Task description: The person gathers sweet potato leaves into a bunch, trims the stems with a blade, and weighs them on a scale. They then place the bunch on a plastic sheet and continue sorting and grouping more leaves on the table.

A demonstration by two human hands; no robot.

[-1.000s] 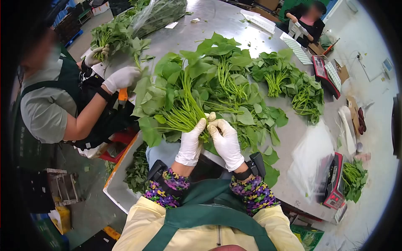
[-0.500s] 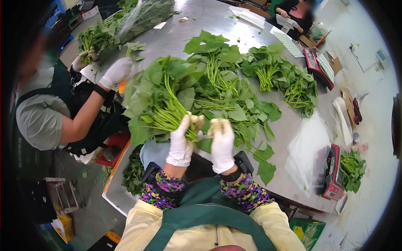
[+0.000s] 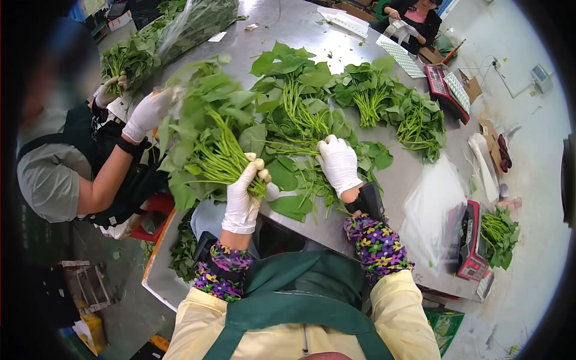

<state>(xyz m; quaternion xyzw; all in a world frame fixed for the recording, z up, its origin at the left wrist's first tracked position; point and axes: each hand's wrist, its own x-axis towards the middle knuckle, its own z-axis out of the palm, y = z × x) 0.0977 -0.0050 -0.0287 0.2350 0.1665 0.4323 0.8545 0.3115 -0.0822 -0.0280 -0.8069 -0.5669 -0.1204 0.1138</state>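
Left hand [image 3: 242, 195] fingers clamped on the stems of a bunch [image 3: 207, 135], held up over the near desk [image 3: 282, 27] edge, leaves fanning up-left. Right hand [image 3: 339, 163] lies palm-down on the loose greens [image 3: 300, 120] on the desk, fingers together, curled over stems; whether it grips any, cannot tell. More piles [image 3: 390, 108] lie further right. A co-worker's gloved hand [image 3: 146, 112] is just beside the bunch's leaves. Scale [image 3: 474, 252] at right edge, with a clear bag [image 3: 429, 210] beside it.

bundle [image 3: 210, 144] stem ends: hidden in left hand [image 3: 243, 195] | co-worker's face: blurred
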